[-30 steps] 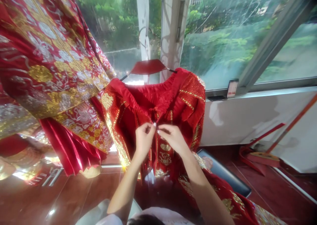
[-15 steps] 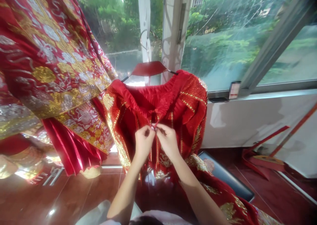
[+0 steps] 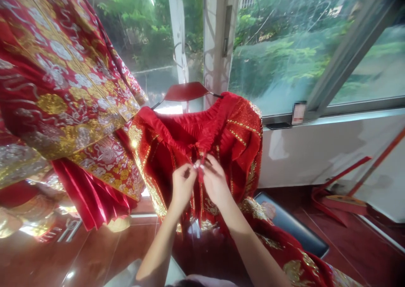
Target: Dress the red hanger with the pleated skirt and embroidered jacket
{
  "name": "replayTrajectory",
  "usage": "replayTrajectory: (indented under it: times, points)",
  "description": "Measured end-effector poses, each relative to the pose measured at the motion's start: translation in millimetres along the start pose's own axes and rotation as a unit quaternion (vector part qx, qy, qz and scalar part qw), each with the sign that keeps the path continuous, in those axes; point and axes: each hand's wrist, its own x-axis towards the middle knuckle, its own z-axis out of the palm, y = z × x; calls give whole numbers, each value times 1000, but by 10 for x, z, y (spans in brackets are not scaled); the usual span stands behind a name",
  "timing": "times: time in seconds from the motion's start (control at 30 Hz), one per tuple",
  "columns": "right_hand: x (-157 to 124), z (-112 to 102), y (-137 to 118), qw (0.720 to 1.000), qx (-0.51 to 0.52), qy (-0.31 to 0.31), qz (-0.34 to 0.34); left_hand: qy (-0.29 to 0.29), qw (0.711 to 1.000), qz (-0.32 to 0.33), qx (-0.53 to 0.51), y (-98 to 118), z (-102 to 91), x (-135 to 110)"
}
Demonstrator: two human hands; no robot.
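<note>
A red skirt with gold embroidery [image 3: 240, 135] hangs from a red hanger [image 3: 185, 92] in front of the window. My left hand [image 3: 182, 186] and my right hand [image 3: 215, 181] meet at the gathered waistband. Both pinch a thin red drawstring [image 3: 200, 172] that hangs from the middle of the waistband. The fingers of each hand are closed on the string. The skirt's hem spreads down to the lower right over a dark stool.
A large red and gold embroidered robe [image 3: 57, 89] hangs at the left, close to the skirt. A dark padded stool [image 3: 300, 232] stands at the lower right. A red broom and dustpan [image 3: 341, 194] lean on the white wall under the window sill [image 3: 332, 118]. The floor is glossy red-brown tile.
My hands came closer together at the waistband and shifted slightly down along the drawstring. The view has drifted a little.
</note>
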Motion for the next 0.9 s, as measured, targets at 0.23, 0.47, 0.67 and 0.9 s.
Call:
replayTrajectory:
  times: [0.23, 0.47, 0.67, 0.9]
  points:
    - [-99, -104, -178, 965, -195, -119, -132, 5, 1000, 1, -23, 50, 8, -17]
    - [-2, -90, -513, 878, -398, -56, -261, -74, 997, 29, -3, 256, -63, 65]
    - [292, -211, -1142, 941, -296, -44, -156, -21, 975, 143, 166, 743, -666, 396]
    - [920, -152, -1323, 932, -259, -37, -249, 180, 864, 262, 389, 712, -1130, 952]
